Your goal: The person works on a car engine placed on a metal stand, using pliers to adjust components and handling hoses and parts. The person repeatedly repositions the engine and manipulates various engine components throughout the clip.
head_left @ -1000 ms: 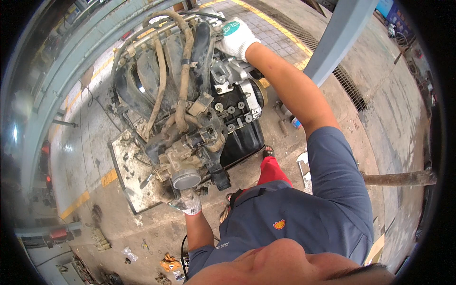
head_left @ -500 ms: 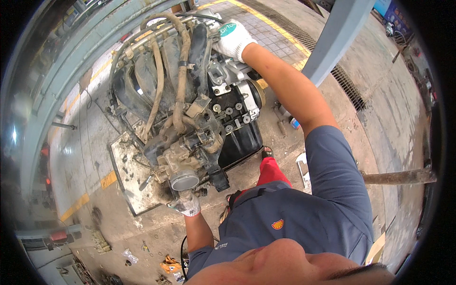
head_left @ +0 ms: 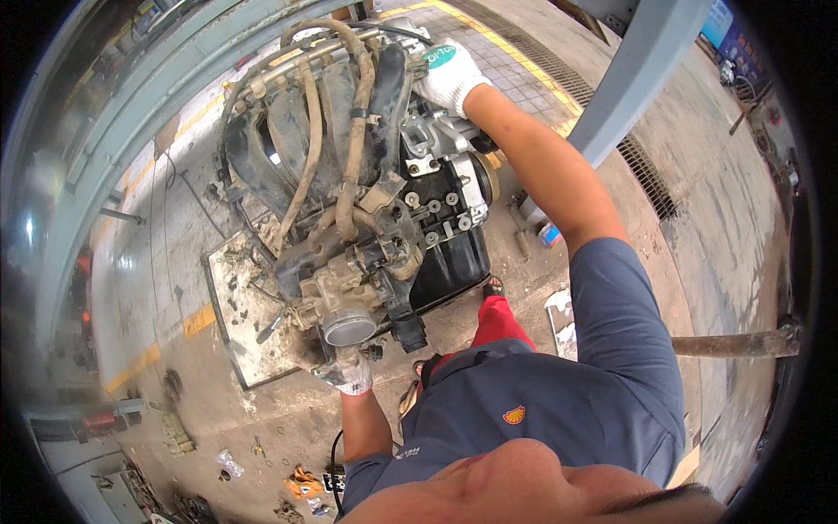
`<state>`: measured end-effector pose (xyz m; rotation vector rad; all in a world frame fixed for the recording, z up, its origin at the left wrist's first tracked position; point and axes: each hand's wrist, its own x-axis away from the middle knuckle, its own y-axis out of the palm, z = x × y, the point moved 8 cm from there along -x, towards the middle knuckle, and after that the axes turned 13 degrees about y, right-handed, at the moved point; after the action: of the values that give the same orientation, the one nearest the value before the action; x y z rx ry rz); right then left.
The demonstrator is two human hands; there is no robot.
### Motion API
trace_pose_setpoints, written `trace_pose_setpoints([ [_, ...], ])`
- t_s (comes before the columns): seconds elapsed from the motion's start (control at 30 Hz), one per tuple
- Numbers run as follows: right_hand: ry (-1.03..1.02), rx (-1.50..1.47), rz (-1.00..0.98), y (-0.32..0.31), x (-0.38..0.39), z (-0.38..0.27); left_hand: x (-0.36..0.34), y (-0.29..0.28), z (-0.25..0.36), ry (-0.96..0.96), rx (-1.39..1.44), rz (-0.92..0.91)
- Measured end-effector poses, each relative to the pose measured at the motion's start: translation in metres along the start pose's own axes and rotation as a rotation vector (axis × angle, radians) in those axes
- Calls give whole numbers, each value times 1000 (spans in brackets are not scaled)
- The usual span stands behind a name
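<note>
Head view shows an engine (head_left: 374, 196) between the gloved left hand (head_left: 351, 374), just beside its round throttle opening (head_left: 349, 327), and the gloved right hand (head_left: 451, 77), at its far end; whether either grips, I cannot tell.

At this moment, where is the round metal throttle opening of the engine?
In the head view, the round metal throttle opening is below and left of centre, on the near part of the engine, just above the gloved left hand.

the wide fisheye head view looks steeply down from above and beside the engine (head_left: 356, 179), close by, taking in floor (head_left: 724, 210) to both sides of it.
</note>
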<state>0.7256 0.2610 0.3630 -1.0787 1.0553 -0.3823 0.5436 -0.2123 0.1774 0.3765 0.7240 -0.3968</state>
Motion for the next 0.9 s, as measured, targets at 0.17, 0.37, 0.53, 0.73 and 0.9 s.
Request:
trace_pose_setpoints([
  [0.17, 4, 45, 84, -21, 10, -17, 14, -13, -23, -51, 116, 52],
  [0.37, -24, 68, 25, -17, 3, -12, -4, 14, 10, -67, 132, -29],
  [0.53, -14, 129, -10, -5, 2, -11, -5, 10, 17, 92, -4, 13],
  [0.73, -40, 81, 25, -4, 3, -5, -1, 14, 8, -39, 43, -141],
  [0.9, 24, 152, -81, -2, 1, -8, -9, 20, 11, -124, 27, -236],
])
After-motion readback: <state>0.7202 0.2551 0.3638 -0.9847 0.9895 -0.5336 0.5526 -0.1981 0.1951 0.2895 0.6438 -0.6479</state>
